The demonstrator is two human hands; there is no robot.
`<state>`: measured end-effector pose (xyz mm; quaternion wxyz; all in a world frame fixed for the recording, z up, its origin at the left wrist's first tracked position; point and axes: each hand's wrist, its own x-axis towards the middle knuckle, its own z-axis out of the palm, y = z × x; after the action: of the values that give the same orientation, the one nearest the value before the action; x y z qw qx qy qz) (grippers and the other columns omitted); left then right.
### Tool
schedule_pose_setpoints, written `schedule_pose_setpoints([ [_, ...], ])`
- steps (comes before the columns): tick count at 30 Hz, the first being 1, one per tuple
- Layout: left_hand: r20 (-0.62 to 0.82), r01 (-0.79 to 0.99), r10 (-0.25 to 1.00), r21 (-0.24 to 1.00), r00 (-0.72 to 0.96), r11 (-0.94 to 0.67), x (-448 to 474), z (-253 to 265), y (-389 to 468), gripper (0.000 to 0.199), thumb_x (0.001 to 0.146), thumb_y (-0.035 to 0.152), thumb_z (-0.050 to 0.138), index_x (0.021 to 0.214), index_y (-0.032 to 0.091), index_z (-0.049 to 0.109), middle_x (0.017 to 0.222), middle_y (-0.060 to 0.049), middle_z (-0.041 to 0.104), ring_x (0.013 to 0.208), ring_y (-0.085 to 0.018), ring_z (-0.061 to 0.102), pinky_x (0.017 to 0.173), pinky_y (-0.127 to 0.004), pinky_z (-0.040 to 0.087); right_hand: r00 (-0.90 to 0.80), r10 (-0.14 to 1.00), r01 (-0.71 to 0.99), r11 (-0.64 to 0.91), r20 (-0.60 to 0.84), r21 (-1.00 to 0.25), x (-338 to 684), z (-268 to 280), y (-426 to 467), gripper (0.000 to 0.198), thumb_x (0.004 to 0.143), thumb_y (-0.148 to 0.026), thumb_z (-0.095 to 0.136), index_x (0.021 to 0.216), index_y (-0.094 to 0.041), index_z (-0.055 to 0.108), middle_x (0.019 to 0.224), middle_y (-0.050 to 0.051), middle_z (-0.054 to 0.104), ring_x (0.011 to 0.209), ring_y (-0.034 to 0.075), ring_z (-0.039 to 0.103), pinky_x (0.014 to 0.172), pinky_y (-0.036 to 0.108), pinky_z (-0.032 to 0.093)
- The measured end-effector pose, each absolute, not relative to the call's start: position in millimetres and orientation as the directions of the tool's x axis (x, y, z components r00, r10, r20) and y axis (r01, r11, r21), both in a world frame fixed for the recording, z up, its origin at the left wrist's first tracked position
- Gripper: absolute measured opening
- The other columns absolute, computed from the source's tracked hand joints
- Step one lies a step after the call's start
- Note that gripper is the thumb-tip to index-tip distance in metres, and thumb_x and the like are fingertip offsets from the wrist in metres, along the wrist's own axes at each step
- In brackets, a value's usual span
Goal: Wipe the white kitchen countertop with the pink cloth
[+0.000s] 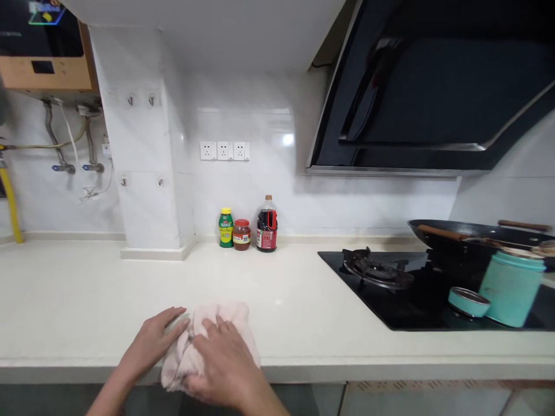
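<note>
A pale pink cloth (232, 316) lies bunched at the front edge of the white countertop, and part of it hangs over the edge. My right hand (223, 361) presses on the cloth from above, its fingers bent into the folds. At the cloth's left side is my left hand (154, 335), with its fingers and thumb closed around a fold there. A small pale patch shows between the left fingers; whether it is part of the cloth I cannot tell.
At the wall stand a green bottle (226, 228), a red-lidded jar (241, 236) and a dark sauce bottle (267, 225). On the right, a black stove (416, 306) bears a wok (437, 230), a turquoise canister (511, 289) and a small turquoise container (468, 302). A slanted range hood (416, 98) overhangs it.
</note>
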<state>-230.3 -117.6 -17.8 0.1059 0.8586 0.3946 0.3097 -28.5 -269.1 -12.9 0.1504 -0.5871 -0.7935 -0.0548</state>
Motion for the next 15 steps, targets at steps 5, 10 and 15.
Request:
schedule_pose_setpoints([
  [5,0.454,0.612,0.738,0.419,0.498,-0.671,-229,-15,-117,0.054,0.086,0.061,0.051,0.113,0.022,0.075,0.124,-0.005,0.072,0.12,-0.028,0.065,0.108,-0.043,0.049,-0.291,0.889,0.932,0.346,0.352,-0.105,-24,-28,-291,0.052,0.091,-0.049,0.066,0.138,-0.036,0.049,0.152,0.006,0.042,0.133,0.034,0.043,0.108,0.059,0.038],
  [10,0.439,0.645,0.751,0.395,0.493,-0.654,-228,-13,-117,0.055,0.087,0.063,0.05,0.113,0.023,0.076,0.125,-0.005,0.072,0.12,-0.03,0.065,0.106,-0.044,0.05,-0.073,0.898,0.961,0.179,0.434,-0.209,41,-61,-329,0.084,0.067,-0.044,0.086,0.14,-0.039,0.045,0.156,0.005,0.038,0.132,0.037,0.044,0.11,0.057,0.034],
  [15,0.41,0.668,0.763,0.378,0.499,-0.64,-229,-15,-114,0.059,0.086,0.066,0.049,0.117,0.022,0.074,0.128,-0.005,0.07,0.122,-0.031,0.064,0.105,-0.043,0.052,0.098,0.888,0.992,-0.051,0.45,-0.115,152,-95,-391,0.104,0.057,-0.02,0.078,0.151,-0.03,0.034,0.152,0.011,0.044,0.134,0.037,0.044,0.111,0.057,0.033],
])
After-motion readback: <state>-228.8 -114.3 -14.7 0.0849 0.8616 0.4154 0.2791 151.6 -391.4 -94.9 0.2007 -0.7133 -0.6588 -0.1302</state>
